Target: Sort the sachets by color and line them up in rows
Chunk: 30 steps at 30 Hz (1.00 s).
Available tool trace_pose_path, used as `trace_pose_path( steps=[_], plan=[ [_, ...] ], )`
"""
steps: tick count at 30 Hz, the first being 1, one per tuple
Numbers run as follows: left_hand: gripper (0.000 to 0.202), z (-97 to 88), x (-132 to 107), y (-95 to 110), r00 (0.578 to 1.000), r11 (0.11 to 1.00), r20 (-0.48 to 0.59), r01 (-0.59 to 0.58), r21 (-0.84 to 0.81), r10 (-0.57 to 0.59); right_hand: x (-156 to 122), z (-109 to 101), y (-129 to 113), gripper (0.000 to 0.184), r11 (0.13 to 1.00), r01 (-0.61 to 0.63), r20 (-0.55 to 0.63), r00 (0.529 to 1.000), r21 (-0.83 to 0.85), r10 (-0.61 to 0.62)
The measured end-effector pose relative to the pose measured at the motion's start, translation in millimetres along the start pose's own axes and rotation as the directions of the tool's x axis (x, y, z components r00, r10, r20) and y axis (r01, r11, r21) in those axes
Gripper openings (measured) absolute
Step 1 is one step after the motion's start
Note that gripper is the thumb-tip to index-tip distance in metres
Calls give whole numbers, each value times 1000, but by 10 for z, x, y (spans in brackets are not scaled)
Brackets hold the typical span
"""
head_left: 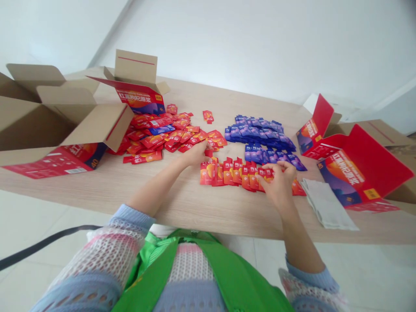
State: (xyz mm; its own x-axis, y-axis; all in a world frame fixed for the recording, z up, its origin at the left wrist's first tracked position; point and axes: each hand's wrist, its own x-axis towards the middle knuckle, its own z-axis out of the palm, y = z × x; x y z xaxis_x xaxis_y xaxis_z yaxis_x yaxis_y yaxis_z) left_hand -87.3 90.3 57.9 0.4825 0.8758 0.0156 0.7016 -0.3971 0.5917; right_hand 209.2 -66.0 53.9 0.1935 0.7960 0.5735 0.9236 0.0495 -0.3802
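Red-and-orange sachets (228, 171) lie side by side, overlapping, in a row near the table's front edge. At the row's left end, the fingers of my left hand (196, 154) are closed on the top of a red sachet (207, 173). My right hand (280, 181) is over the right part of the row, its thumb and fingers apart and touching or just above the sachets; it covers some of them. Behind the row sit overlapping layers of blue-purple sachets (260, 131). A loose heap of red sachets (156, 141), with one blue sachet (161, 129) on it, lies to the left.
Open cardboard boxes stand at the left front (78, 158), left back (139, 97) and right (344, 177). A folded whitish cloth (326, 203) lies beside the right box. One or two red sachets (208, 116) lie apart near the back. The wooden table (195, 212) meets a white wall.
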Motion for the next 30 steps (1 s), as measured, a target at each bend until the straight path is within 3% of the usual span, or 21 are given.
trace_pose_path(
  steps=[3, 6, 9, 13, 15, 18, 22, 25, 30],
  plan=[
    [53, 150, -90, 131, 986, 992, -127, 112, 55, -104, 2, 37, -59, 43, 1000, 5, -51, 999, -15, -6],
    [54, 217, -332, 316, 955, 957, -227, 232, 175, -190, 1, 83, -42, 48, 999, -1, -87, 996, -35, -2],
    [60, 281, -629, 544, 944, 905, -215, 307, 295, -250, 8, 141, -10, 47, 999, -18, -98, 995, -33, 14],
    [97, 521, -896, 732, 944, 847, -181, 328, 418, -276, 17, 225, -21, 46, 1000, -27, -73, 997, -6, 26],
    [103, 657, -942, 726, 948, 831, -180, 318, 458, -263, 13, 257, -33, 46, 1000, -27, -54, 998, 4, 27],
    [90, 775, -921, 639, 958, 836, -113, 287, 469, -265, -6, 290, -25, 45, 999, -36, -40, 999, 3, 36],
    [70, 775, -843, 516, 986, 881, -42, 161, 445, -160, -56, 350, 12, 42, 999, -46, -36, 998, 9, 46],
    [68, 749, -812, 463, 997, 896, -29, 74, 438, -68, -119, 416, 3, 41, 999, -43, -13, 999, 25, 43],
    [69, 743, -810, 431, 998, 880, -48, 66, 470, -50, -239, 510, -110, 40, 999, -33, -25, 999, 25, 33]
  ],
)
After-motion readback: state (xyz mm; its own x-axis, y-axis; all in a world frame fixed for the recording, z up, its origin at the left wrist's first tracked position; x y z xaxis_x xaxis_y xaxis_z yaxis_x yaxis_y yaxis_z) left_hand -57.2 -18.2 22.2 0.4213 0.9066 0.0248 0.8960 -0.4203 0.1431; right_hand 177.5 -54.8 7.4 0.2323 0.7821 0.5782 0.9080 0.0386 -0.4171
